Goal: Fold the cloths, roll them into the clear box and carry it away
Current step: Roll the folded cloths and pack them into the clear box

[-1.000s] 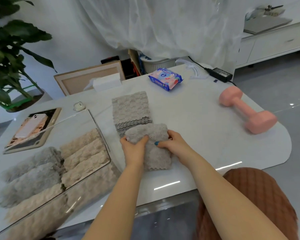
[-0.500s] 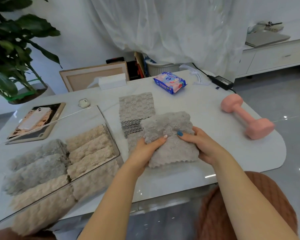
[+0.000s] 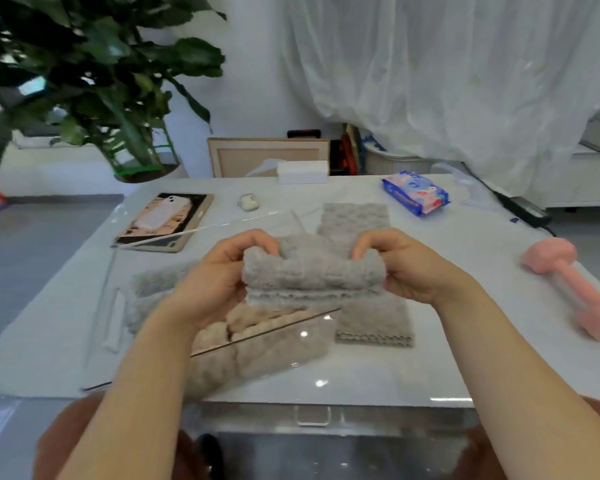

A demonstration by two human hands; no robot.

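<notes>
Cloth [image 3: 312,275] gripped between left hand [image 3: 219,282], right hand [image 3: 409,268].

The cloth [image 3: 312,275] between left hand [image 3: 219,282] and right hand [image 3: 413,268] is grey, bubble-textured. Beneath the left hand the rolls [image 3: 253,318] are beige. Right of the right hand the dumbbell [image 3: 575,289] is pink.

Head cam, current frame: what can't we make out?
Head view only.
- Clear box: left hand, right hand and grey roll cover its contents; count unclear.
- Flat grey cloth: middle hidden behind the roll.
- Pink dumbbell: blurred, cut by right edge.
- Wipes pack: print too small to read.
</notes>
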